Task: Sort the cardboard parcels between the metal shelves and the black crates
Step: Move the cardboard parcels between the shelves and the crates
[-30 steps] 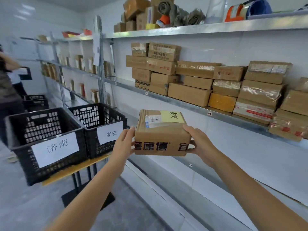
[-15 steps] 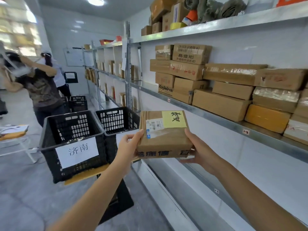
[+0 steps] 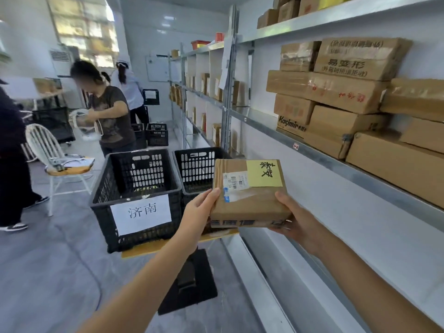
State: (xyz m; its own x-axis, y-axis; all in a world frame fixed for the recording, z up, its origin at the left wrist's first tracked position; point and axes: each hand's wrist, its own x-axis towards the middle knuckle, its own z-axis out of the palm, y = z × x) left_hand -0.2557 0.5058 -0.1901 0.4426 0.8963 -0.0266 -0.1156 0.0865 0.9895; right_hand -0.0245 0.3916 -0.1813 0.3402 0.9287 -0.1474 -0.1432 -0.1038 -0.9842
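I hold a flat cardboard parcel with a yellow handwritten note and a white barcode label between both hands at chest height. My left hand grips its left edge, thumb on top. My right hand grips its right edge from below, thumb on top. Just beyond it stand two black crates on a low yellow-topped stand: the near-left crate bears a white paper sign, and the right crate is partly hidden by the parcel. The metal shelf on my right carries several stacked cardboard parcels.
More metal shelving with parcels runs along the wall ahead. Two people work further down the aisle beside more black crates. A white chair stands on the left, next to a dark-clothed person at the frame's edge.
My view has swung left and moved closer to the crates. The parcel stays in both hands and now overlaps the right crate. More of the aisle and the people has come into view.
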